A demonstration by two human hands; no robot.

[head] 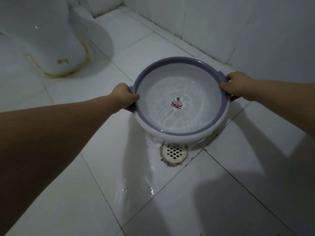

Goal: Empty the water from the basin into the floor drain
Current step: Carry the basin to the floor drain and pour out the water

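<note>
A round white basin with a purple rim (150,124) is tilted toward me, its near edge low over the floor. Rippling water (177,120) lies inside, with a small leaf print (176,104) showing at the bottom. My left hand (123,97) grips the left handle and my right hand (236,86) grips the right handle. Just in front of the near edge sits the round white floor drain (174,153) with a grid of holes. Water runs over the tiles around the drain and toward me (141,183).
A white toilet base (56,43) with brown stains at its foot stands at the far left. Tiled walls (238,28) close the corner behind the basin. White floor tiles (71,210) spread to the near left and right.
</note>
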